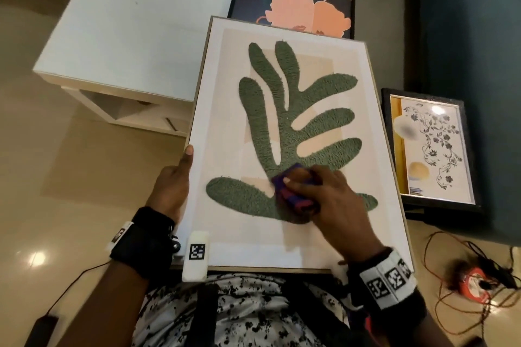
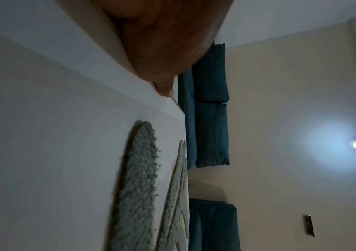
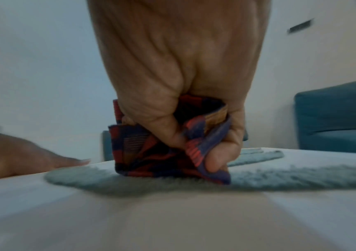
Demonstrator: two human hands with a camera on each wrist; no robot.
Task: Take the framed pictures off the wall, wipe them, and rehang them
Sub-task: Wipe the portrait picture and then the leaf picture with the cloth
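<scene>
We hold the leaf picture (image 1: 293, 132) flat before us, its near edge by our torso. Our right hand (image 1: 329, 200) bunches a red-and-blue cloth (image 1: 293, 194) in curled fingers and presses it on the green leaf's base. Our left hand (image 1: 172, 183) steadies the frame's left edge, thumb along it; the fingers beneath are hidden, probably curled under. A portrait picture (image 1: 296, 5) and a floral picture (image 1: 431, 146) lie beyond, near a white table (image 1: 135, 22).

Black wristbands (image 1: 143, 245) on both wrists, each carrying white blocks (image 1: 196, 255) printed with black square codes, thin black cable (image 1: 70, 287) trailing off the left, white shirt (image 1: 248, 315) spattered black, dark straps (image 1: 207, 315) down the chest
</scene>
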